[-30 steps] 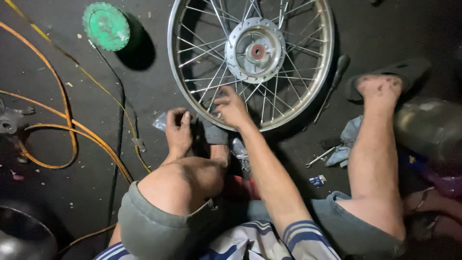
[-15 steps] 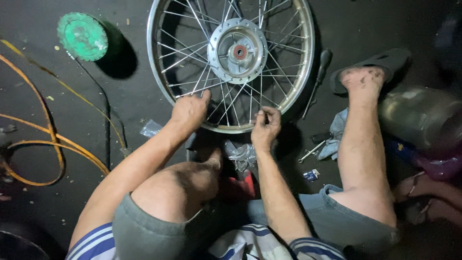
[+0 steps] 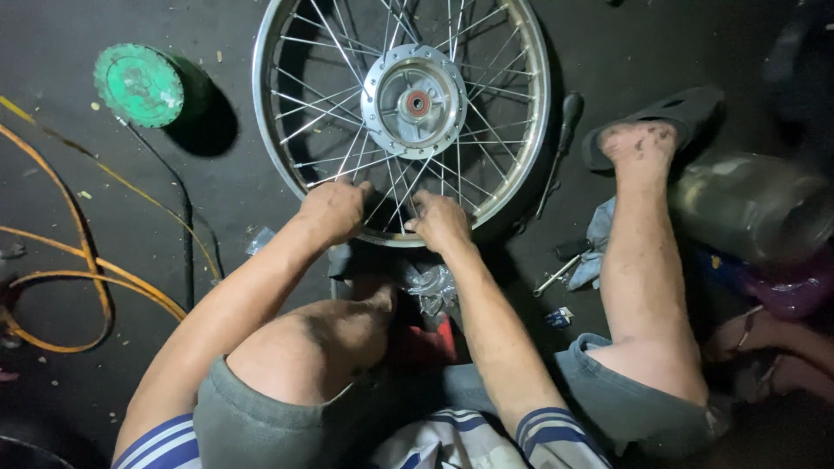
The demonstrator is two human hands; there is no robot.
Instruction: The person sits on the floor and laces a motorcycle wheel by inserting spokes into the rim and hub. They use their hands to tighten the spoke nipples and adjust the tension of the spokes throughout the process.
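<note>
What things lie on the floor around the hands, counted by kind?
Spoked wheel: 1
Green round lid: 1
Orange hose: 1
Screwdriver: 1
Sandal: 1
Clear jar: 1
Total: 6

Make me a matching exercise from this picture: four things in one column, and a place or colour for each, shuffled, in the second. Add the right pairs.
Things:
1. spoked wheel
2. round lid
3. hose
4. screwdriver

Places or colours:
A. orange, looped on the floor at far left
B. green, upper left on the floor
C. dark, lying just right of the rim
D. flat on the floor, with the left hand and right hand on its near edge

Pairs: 1-D, 2-B, 3-A, 4-C
</note>
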